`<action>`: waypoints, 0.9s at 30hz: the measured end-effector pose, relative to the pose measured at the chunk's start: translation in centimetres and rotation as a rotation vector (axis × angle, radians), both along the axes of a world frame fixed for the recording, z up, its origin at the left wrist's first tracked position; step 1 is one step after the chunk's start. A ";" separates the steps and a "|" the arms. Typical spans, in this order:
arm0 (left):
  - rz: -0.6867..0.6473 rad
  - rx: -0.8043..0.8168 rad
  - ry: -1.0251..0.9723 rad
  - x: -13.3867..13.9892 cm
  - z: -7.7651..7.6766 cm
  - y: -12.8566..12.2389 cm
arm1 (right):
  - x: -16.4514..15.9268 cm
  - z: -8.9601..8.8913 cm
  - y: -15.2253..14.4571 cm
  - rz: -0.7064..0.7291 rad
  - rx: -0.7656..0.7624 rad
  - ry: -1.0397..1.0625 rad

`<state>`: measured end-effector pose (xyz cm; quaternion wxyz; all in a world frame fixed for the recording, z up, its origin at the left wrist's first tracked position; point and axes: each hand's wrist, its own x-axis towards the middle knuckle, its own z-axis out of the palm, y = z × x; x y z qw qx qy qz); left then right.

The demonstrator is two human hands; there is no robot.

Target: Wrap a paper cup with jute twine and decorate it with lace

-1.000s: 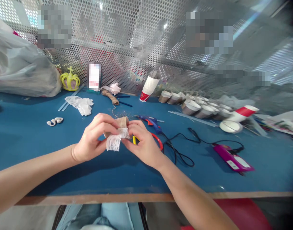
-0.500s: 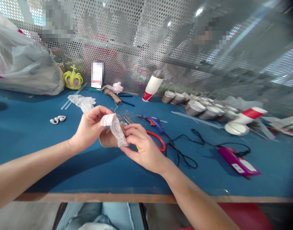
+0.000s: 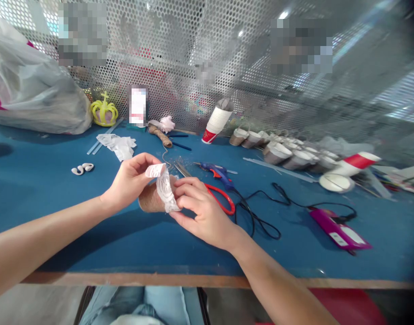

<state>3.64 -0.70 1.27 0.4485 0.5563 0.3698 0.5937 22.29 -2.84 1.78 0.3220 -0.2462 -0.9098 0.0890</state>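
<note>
My left hand [image 3: 127, 183] pinches the loose end of a white lace ribbon [image 3: 165, 187] in the middle of the view. The ribbon runs down across the rim end of a twine-wrapped cup [image 3: 149, 198], which lies tilted on its side. My right hand [image 3: 202, 210] grips the cup at that rim end, its fingers at the edge and its thumb underneath by the lace. Behind the right hand lie scissors with red handles [image 3: 223, 197], partly hidden by it. A blue glue gun [image 3: 216, 173] rests just beyond them.
A black cord leads to a purple box [image 3: 340, 229] at right. Several small wrapped buckets [image 3: 276, 152] and a stack of paper cups [image 3: 216, 122] stand at the back. White lace [image 3: 118, 144], a twine bundle [image 3: 159, 135], a yellow crown [image 3: 104, 110] and white earbuds [image 3: 82, 169] are at left.
The cup has tilted slightly and its closed end has dropped a little. The lace end in my left hand has shifted slightly right. Both hands keep their grip.
</note>
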 end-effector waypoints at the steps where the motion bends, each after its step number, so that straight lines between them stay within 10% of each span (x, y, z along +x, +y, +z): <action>1: -0.005 -0.009 -0.001 0.0 0.0 0.0 | 0.0 0.0 0.0 -0.001 0.001 -0.003; 27: -0.213 -0.382 -0.059 -0.2 -0.1 0.4 | 0.0 0.3 -0.5 0.016 0.010 -0.071</action>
